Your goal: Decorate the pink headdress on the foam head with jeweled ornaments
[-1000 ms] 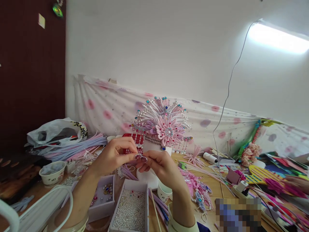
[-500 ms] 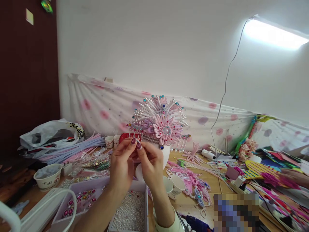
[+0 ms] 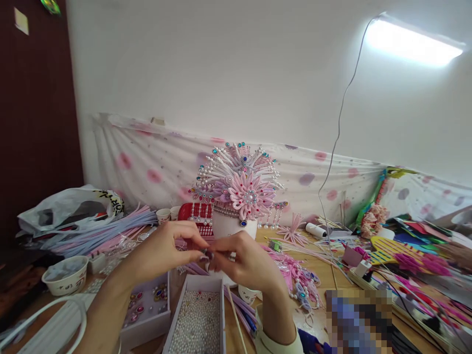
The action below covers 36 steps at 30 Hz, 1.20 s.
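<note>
My left hand [image 3: 167,250] and my right hand [image 3: 245,260] meet fingertip to fingertip above a shallow box of white pearl beads [image 3: 201,322]. Both pinch something very small between them, too small to name. Just behind the hands stands a pink flower headdress [image 3: 239,187] studded with pearls and coloured gems, on a white stand [image 3: 230,227]. A second box with larger gem stones [image 3: 145,307] lies below my left wrist.
A bundle of lilac and pink strips [image 3: 106,231] and a plastic bag [image 3: 70,209] lie at the left, with a paper bowl [image 3: 64,275] nearer me. A red basket [image 3: 195,214], paper cups [image 3: 162,215], pink trims [image 3: 295,275] and colourful scraps [image 3: 409,250] crowd the wooden table.
My hands have dropped from in front of the headdress to just over the bead box, still pinched together. The view has swung slightly right.
</note>
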Each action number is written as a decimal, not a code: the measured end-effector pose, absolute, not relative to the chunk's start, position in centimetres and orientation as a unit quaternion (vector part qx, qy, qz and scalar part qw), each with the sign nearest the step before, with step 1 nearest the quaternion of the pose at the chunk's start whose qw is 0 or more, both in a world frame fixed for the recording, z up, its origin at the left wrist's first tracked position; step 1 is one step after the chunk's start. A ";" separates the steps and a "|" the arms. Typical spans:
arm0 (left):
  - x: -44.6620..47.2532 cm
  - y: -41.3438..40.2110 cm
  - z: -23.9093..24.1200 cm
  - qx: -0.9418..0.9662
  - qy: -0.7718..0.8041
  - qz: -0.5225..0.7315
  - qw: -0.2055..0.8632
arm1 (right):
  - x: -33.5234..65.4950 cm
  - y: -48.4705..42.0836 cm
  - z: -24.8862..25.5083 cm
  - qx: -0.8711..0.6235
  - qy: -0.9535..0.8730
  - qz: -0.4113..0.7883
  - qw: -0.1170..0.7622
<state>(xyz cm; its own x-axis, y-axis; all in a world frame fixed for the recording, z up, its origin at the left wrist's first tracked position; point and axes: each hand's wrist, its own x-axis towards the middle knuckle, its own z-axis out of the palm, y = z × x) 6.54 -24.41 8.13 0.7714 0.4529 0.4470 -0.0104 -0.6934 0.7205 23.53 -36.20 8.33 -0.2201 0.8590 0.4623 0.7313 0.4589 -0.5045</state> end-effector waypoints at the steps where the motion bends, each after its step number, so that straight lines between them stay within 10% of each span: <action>1: 6.4 -24.6 8.2 0.888 0.140 0.273 0.342 | 23.4 -36.3 8.3 -0.525 -0.782 0.092 0.324; 11: 6.6 -24.7 7.8 0.943 0.158 0.182 0.229 | 23.7 -35.2 7.5 -0.568 -0.742 0.219 0.282; 25: 9.9 -26.0 7.4 0.512 0.042 0.591 0.622 | 20.2 -34.2 7.5 -0.436 -0.641 0.128 0.619; 31: 12.7 -28.3 6.2 0.331 0.076 0.609 0.717 | 20.1 -33.6 7.3 -0.456 -0.638 -0.004 0.621; 36: 10.7 -26.1 6.9 0.571 0.086 0.490 0.653 | 22.9 -35.0 7.9 -0.464 -0.671 0.049 0.577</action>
<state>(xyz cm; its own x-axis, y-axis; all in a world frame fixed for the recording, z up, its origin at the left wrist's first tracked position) 10.66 -26.09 6.86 0.5051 0.7380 0.4474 -0.5418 -0.1324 0.8300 22.88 -34.97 7.93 0.0946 0.6790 0.7280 0.5651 0.5655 -0.6008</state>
